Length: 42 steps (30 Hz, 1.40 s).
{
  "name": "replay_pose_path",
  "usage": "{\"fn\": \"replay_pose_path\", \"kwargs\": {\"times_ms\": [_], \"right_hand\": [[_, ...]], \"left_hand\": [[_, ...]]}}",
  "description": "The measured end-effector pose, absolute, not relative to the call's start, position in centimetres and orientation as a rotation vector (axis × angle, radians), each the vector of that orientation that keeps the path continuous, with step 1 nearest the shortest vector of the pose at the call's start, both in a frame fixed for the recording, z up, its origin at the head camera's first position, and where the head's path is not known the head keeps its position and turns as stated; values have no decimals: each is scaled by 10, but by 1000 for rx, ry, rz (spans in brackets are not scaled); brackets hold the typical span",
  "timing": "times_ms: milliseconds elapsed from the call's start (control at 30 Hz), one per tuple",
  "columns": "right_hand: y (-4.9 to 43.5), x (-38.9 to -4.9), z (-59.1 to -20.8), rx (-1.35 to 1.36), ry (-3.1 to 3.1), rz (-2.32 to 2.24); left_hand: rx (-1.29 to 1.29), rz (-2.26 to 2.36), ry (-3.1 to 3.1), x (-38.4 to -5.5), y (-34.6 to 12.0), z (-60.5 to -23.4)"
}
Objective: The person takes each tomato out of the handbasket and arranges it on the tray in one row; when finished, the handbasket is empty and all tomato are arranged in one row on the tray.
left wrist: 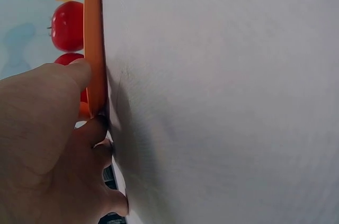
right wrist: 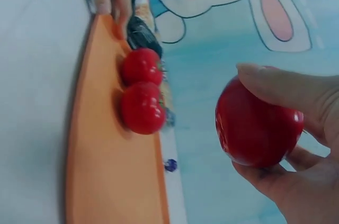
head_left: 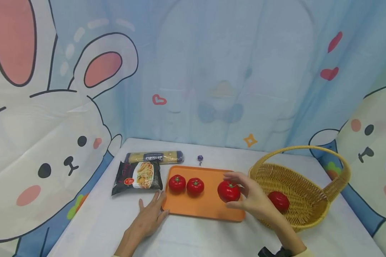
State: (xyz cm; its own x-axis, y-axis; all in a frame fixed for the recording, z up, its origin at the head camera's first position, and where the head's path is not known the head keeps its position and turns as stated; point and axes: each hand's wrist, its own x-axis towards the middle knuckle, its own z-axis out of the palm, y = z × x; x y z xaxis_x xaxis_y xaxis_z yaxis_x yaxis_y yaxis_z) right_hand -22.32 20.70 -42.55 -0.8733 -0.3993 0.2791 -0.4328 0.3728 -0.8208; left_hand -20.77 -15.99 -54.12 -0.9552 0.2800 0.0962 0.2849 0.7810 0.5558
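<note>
My right hand (head_left: 252, 196) holds a shiny red tomato (head_left: 228, 191) between thumb and fingers, above the right part of the orange tray (head_left: 209, 210). In the right wrist view, the held tomato (right wrist: 257, 121) is apart from the tray. Two more tomatoes, one on the left (head_left: 177, 183) and one beside it (head_left: 195, 186), sit on the tray's left half with green stems showing. At the tray's near left corner, my left hand (head_left: 149, 216) holds the edge with thumb and forefinger. The left wrist view has its thumb (left wrist: 79, 73) against the rim.
A wicker basket (head_left: 296, 175) with a tall handle stands right of the tray, a red round item (head_left: 278, 201) inside. Behind the left hand lie a black noodle packet (head_left: 125, 182) and a long pasta pack (head_left: 170, 157). A small purple item (head_left: 200, 158) lies behind the tray.
</note>
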Motion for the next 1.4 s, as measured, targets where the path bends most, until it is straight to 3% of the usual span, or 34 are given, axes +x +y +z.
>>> {"fn": "replay_pose_path", "kwargs": {"times_ms": [500, 833, 1000, 1400], "right_hand": [[185, -244, -470, 579, -2582, 1625], [170, -261, -493, 449, -2691, 1199], [162, -272, -503, 370, -2734, 1224], [153, -288, -512, 248, -2792, 1158]], "left_hand": [[-474, -936, -2916, -211, -163, -554], [-457, -935, -2951, -212, -162, -557], [-456, -929, -2932, -212, -164, -561], [-459, -904, -2989, -210, -159, -542]]}}
